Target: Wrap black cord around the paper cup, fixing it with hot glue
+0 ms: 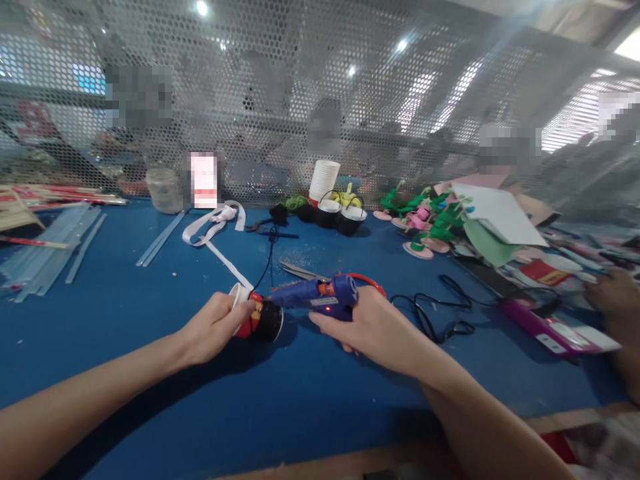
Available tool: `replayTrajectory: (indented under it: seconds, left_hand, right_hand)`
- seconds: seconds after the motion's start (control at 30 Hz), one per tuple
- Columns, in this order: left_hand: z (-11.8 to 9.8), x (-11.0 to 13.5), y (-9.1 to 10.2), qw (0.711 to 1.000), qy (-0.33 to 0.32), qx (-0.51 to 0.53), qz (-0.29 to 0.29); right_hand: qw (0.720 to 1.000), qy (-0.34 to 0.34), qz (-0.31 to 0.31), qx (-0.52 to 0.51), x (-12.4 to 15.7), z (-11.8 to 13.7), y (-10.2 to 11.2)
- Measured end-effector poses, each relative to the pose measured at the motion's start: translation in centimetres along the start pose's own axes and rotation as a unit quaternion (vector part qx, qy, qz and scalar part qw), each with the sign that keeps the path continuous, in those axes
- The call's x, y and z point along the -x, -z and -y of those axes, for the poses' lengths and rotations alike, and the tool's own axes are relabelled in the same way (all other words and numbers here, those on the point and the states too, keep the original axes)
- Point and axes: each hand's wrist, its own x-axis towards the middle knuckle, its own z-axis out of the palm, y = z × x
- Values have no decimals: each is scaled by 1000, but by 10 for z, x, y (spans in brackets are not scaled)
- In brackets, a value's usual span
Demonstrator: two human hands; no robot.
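Note:
My left hand (215, 323) is closed round a small paper cup (270, 321), tipped on its side, with black wrapping at one end and red and yellow print showing. Black cord (270, 257) and a white ribbon (227, 263) run from the cup toward the back. In my right hand (373, 333) is a blue glue gun (320, 297) with a small red light lit. Its nozzle points left and meets the cup's side, close to my left fingers. Just behind the glue gun lie scissors (300, 270), their handles partly hidden.
Glue sticks (53, 247) lie at left, near a jar (164, 190) and a lit phone (204, 180). Stacked cups (324, 180), black-wrapped cups (351, 219) and green paper plants (443, 223) stand behind. At right are a cable (425, 313), a purple power strip (553, 327) and another person's hand (613, 293).

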Motion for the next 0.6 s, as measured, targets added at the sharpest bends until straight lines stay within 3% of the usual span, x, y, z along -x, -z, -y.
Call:
replayTrajectory:
  seconds: [0.27, 0.6]
  left_hand:
    - [-1, 0, 0, 1000, -13, -29, 0]
    - [1, 0, 0, 1000, -18, -25, 1]
  right_hand:
    - [998, -8, 29, -49, 2, -3, 2]
    - [1000, -15, 1, -9, 3, -1, 0]
